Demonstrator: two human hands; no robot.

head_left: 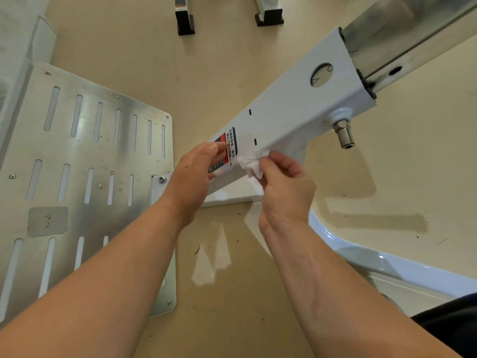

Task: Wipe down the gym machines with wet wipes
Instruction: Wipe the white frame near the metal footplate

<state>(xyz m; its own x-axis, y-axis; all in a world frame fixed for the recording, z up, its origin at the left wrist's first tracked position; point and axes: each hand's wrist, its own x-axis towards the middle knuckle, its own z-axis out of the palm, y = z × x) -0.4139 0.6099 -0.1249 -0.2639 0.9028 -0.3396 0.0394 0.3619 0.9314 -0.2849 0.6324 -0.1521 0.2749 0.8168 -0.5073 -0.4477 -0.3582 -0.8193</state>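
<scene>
Right hand (281, 187) pinches crumpled white wipe (251, 167) on glossy white beam (296, 112), lower edge. Left hand (192, 177) seems to grip beam, thumb on red-blue Chinese label (228, 146), unreadable. Slotted brushed-metal plate (90, 164) left.

My left hand (192, 182) covers the lower part of the warning label (230, 146), whose print is too small to read, and I cannot tell what its fingers hold. My right hand (284, 187) hides part of the wet wipe (251, 167). Beyond it, the steel rail (413, 34) runs off the edge.
</scene>
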